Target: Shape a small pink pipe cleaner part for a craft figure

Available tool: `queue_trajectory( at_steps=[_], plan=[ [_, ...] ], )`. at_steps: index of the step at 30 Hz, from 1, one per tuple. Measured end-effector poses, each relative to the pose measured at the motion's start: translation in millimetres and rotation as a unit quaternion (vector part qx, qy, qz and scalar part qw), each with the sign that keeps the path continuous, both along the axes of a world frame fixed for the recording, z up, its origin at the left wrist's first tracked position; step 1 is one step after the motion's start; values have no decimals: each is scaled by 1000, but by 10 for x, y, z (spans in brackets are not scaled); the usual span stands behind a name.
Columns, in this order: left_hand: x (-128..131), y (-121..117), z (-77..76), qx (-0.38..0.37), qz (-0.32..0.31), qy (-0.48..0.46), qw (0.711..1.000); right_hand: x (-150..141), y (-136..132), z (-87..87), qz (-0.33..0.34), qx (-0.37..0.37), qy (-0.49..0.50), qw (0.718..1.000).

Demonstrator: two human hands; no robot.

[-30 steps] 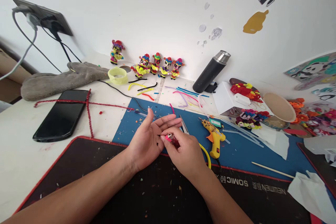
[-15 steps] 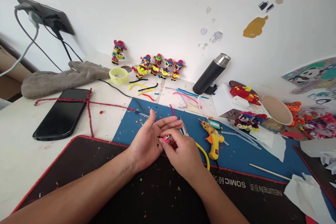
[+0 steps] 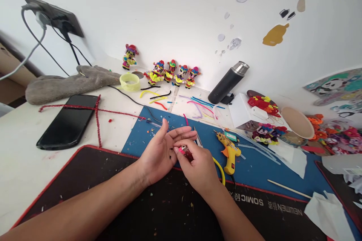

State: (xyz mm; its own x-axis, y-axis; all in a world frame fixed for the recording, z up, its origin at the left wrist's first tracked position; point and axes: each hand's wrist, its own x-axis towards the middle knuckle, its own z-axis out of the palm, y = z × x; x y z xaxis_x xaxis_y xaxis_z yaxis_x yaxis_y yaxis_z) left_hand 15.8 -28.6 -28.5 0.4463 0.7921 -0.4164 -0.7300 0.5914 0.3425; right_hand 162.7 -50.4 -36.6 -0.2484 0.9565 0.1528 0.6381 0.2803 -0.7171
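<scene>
My left hand [image 3: 158,154] lies palm up with the thumb raised and the fingers stretched out. Small black bits [image 3: 171,153] rest on its palm near the fingers. Right above that palm, my right hand [image 3: 199,165] is closed around a small red lighter [image 3: 186,152] with a metal top; most of its body is hidden by the fingers. Behind the right hand, scissors [image 3: 198,137] show only in part, and a yellow tube [image 3: 220,169] curves out beside it. A yellow hot glue gun [image 3: 230,154] lies to the right.
Several pipe-cleaner figures [image 3: 158,73] stand along the wall. Cut pipe-cleaner pieces [image 3: 198,105] are scattered before them, near a black thermos [image 3: 226,84]. A phone [image 3: 68,122] with red pipe cleaners across it lies left. A wooden stick [image 3: 288,188] sits on the right.
My right hand has shifted slightly right, turning the lighter a little away from the left palm. The left hand keeps its pose. The whole view has moved slightly.
</scene>
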Motion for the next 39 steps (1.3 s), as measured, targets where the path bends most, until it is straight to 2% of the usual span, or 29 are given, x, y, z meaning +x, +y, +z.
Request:
queue_trajectory(
  at_steps=[18, 39],
  plan=[
    [0, -15, -19, 2, -5, 7, 1000, -18, -18, -9, 9, 4, -45, 999],
    [-15, -1, -1, 1, -2, -7, 1000, 0, -25, 34, 1, 28, -4, 1000]
  ],
)
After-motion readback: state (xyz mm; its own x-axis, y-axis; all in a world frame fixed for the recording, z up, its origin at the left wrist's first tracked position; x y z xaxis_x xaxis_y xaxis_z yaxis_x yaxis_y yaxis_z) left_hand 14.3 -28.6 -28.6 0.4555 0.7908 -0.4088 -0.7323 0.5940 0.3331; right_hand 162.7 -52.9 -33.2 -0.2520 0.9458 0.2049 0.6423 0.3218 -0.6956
